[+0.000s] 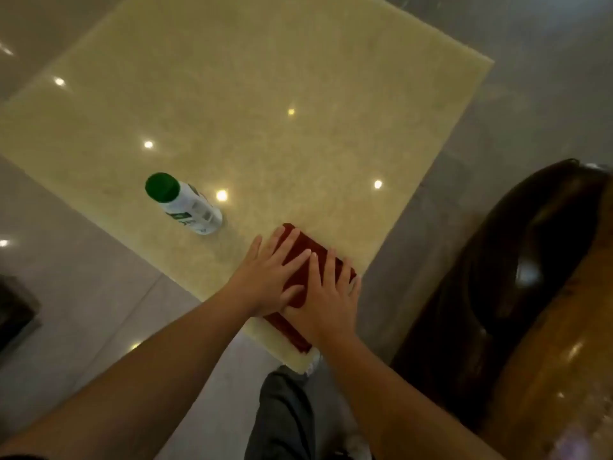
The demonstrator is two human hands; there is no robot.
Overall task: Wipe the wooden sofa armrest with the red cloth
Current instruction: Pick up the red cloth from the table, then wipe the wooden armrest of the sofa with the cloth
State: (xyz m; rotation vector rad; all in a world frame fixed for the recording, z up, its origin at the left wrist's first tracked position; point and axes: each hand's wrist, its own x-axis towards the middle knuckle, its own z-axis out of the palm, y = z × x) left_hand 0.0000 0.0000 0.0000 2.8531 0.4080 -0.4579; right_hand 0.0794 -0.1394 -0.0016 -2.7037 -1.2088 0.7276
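Observation:
A folded red cloth (300, 257) lies flat on the near corner of a glossy yellow stone table (265, 111). My left hand (270, 275) rests flat on the cloth's left part, fingers spread. Beside it my right hand (326, 293) presses flat on the cloth's right part, its fingers reaching the table's edge. Both palms lie on top of the cloth without gripping it. The dark, polished wooden sofa armrest (517, 293) curves along the right side, apart from both hands.
A white spray can with a green cap (184, 204) stands on the table to the left of the cloth. Grey tiled floor (83, 293) surrounds the table. My grey trouser leg (285, 416) shows below. A dark object (15, 310) sits at the left edge.

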